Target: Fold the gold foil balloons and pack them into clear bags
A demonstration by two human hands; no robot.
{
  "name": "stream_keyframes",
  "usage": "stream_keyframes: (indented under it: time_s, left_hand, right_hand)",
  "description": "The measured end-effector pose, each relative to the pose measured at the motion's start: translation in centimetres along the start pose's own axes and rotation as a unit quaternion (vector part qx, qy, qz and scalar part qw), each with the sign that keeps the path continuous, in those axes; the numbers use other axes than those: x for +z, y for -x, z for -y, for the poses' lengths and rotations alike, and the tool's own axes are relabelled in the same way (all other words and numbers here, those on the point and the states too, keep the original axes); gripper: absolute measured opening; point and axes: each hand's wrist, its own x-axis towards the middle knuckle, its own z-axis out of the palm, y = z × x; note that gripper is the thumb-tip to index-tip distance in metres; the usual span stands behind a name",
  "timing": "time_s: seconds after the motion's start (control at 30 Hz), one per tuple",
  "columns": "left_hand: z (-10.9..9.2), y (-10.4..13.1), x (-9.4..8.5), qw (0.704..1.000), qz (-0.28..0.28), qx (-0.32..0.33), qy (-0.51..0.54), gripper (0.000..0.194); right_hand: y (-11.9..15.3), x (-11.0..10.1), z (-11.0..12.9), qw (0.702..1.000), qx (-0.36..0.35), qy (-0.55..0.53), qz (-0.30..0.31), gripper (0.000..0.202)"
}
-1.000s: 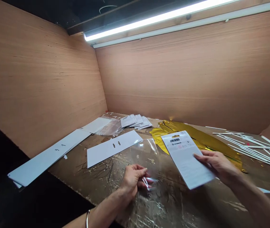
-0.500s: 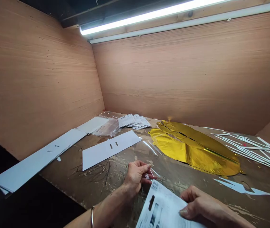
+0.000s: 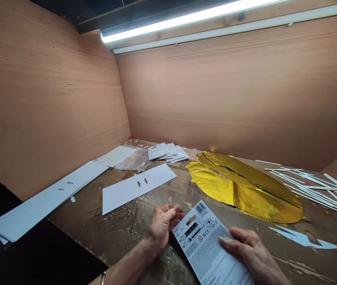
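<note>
My right hand (image 3: 247,247) grips the right edge of a printed white packaging card (image 3: 204,245), thumb on its face. The card is tilted, with a barcode and a hang hole near its top end, and its lower end runs out of view. My left hand (image 3: 165,223) is at the card's upper left edge, thumb and fingers pinched together. What they pinch, if anything, I cannot make out. Beyond my left hand lies a blank white card strip (image 3: 137,190) with two small holes.
Gold foil balloons (image 3: 239,190) lie flat at centre right. White sticks (image 3: 313,190) are scattered at far right, near a white paper scrap (image 3: 305,239). Long white card strips (image 3: 50,202), clear bags (image 3: 134,160) and several printed cards (image 3: 168,152) lie left and back.
The printed card has moved up into fuller view, its barcode end higher. My left hand has drawn slightly left and down; the shiny clear strip by its fingers no longer shows.
</note>
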Motion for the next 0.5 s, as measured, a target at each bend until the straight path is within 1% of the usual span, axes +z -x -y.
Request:
stream_keyframes:
  time_s: [0.1, 0.2, 0.27, 0.37, 0.43, 0.5]
  left_hand:
    - [-0.2, -0.3, 0.3, 1.000, 0.003, -0.002, 0.002, 0.027]
    - [0.3, -0.6, 0.4, 1.000, 0.005, 0.011, 0.011, 0.028]
    - [1.0, -0.8, 0.5, 1.000, 0.006, 0.020, 0.012, 0.030]
    - [1.6, -0.9, 0.9, 0.999, 0.008, 0.038, 0.017, 0.029]
    - [1.2, -0.8, 1.5, 0.997, 0.008, 0.064, 0.034, 0.026]
    - [0.0, -0.5, 2.4, 0.994, 0.017, 0.105, 0.032, 0.023]
  right_hand:
    - [0.1, 0.1, 0.2, 0.999, -0.007, -0.037, 0.004, 0.021]
    - [0.2, 0.2, 0.7, 0.998, -0.024, -0.049, -0.012, 0.023]
    - [0.0, 0.4, 0.8, 0.998, -0.041, -0.046, -0.029, 0.024]
    - [-0.5, 0.9, 0.5, 0.994, -0.085, -0.012, -0.064, 0.026]
    - [-1.0, 1.2, 0.0, 0.988, -0.119, 0.010, -0.093, 0.025]
    - [-1.4, 1.3, -0.1, 0.979, -0.159, 0.017, -0.126, 0.024]
